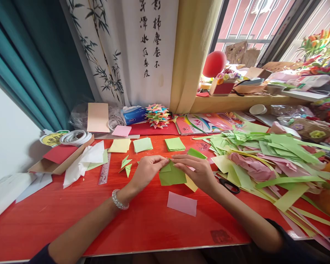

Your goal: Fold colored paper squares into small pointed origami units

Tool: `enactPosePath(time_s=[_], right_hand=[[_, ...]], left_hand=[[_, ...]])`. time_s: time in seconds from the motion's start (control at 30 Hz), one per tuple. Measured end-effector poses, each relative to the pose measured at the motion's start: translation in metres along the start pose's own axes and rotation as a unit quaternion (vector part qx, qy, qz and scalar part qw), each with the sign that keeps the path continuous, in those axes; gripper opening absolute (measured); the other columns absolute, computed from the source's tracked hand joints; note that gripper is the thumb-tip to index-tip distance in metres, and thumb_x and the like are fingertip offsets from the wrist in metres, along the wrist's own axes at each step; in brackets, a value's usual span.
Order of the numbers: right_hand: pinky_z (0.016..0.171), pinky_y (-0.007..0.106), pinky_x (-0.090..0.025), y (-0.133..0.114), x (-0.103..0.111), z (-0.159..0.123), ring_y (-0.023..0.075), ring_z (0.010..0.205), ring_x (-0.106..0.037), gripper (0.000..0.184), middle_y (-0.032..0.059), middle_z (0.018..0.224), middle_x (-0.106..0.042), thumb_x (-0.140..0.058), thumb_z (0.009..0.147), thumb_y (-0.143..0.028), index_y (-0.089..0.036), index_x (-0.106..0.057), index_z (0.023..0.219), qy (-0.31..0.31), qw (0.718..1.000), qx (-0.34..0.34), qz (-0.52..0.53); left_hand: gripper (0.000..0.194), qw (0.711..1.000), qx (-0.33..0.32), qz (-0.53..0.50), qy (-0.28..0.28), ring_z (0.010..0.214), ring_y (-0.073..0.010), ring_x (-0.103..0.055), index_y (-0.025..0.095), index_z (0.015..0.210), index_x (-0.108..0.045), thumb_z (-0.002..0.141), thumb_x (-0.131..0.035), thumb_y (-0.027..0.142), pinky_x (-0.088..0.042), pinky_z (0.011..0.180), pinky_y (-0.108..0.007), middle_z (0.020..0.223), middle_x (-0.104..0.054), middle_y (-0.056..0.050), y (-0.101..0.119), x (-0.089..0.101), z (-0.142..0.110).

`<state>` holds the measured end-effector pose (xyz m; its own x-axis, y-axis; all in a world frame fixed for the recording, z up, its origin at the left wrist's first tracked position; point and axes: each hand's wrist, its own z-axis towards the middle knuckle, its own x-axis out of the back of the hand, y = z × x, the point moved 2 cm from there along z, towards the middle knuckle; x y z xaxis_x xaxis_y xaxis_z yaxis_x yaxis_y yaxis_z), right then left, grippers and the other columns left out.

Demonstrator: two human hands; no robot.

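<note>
While the left hand [150,168] and the right hand [195,168] pinch its far edge, the green origami paper [172,178] sits between them; a pink paper rectangle [182,204] lies nearer the person, touching neither.

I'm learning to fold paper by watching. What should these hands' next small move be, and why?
Probably press the green sheet flat along its top: the left hand and the right hand both pinch it near that edge, where a small flap seems turned down.
</note>
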<state>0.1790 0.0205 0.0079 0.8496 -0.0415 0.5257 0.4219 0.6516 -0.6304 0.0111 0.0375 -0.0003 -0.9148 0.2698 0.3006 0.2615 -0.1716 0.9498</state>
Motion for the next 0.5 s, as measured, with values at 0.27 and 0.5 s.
enactPosePath(time_s=[0.27, 0.5], right_hand=[[0.059, 0.025, -0.045, 0.018, -0.012, -0.001, 0.0157, 0.069, -0.059, 0.027, 0.0019, 0.074, -0.064, -0.061, 0.073, -0.039, -0.017, -0.064, 0.088, -0.126, 0.932, -0.265, 0.211], [0.049, 0.024, -0.034, 0.021, -0.01, 0.0, 0.0137, 0.058, -0.051, 0.031, 0.0002, 0.059, -0.056, -0.064, 0.066, -0.046, -0.015, -0.065, 0.072, -0.146, 0.927, -0.285, 0.196]], left_hand=[[0.029, 1.0, 0.0, 0.011, -0.029, 0.072, -0.0162, -0.055, 0.017, 0.086, -0.068, 0.078, -0.052, 0.04, -0.041, 0.063, -0.024, 0.076, -0.066, -0.002, -0.005, 0.0, 0.0], [0.027, 0.996, 0.009, -0.006, -0.094, 0.079, -0.0168, -0.057, 0.019, 0.094, -0.067, 0.078, -0.054, 0.036, -0.043, 0.068, -0.024, 0.083, -0.067, -0.002, -0.003, 0.002, 0.004]])
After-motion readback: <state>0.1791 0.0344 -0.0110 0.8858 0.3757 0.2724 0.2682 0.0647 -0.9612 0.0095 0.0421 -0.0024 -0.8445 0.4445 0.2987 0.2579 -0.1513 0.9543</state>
